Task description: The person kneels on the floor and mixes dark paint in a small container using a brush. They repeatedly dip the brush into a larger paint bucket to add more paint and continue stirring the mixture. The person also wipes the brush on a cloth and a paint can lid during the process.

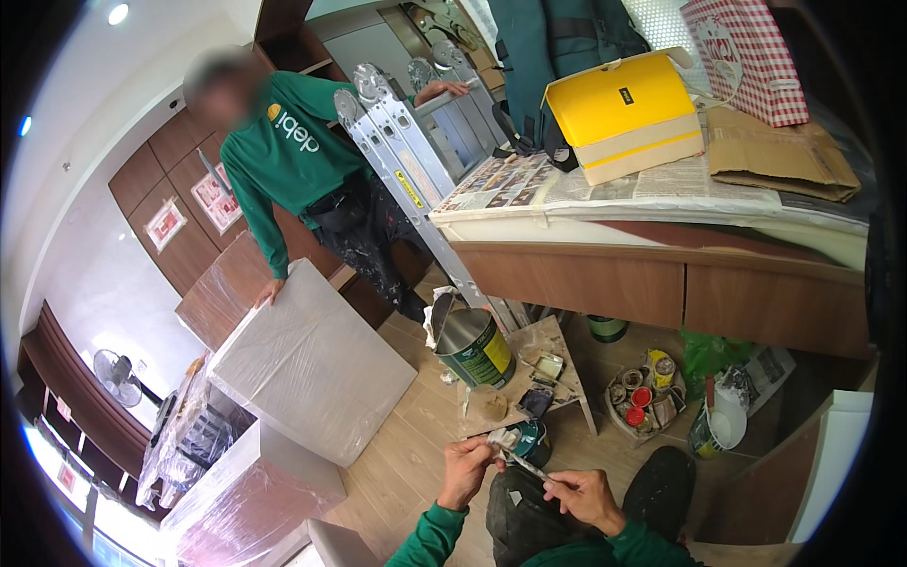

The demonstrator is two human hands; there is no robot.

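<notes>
Above my knees, my left hand (466, 472) pinches a crumpled white rag (504, 438) against the far end of a slim tool with a pale handle (529, 466). It looks like a paintbrush, but its tip is hidden by the rag and fingers. My right hand (584, 499) grips the near end of the handle between thumb and fingers. Just past my hands, partly covered by them, stands a small dark teal can (535, 440). Behind it is a low wooden stool (565, 364) bearing a large open green and yellow paint can (472, 352), a clear cup (488, 404) and small trays (537, 403).
A co-worker in a green top (293, 142) holds a folding ladder (406, 156) and a wrapped panel (312, 364). On the floor are a tray of small pots (645, 397) and a white container (727, 423). A newspaper-covered counter (652, 189) overhangs at right, carrying a yellow box (624, 109).
</notes>
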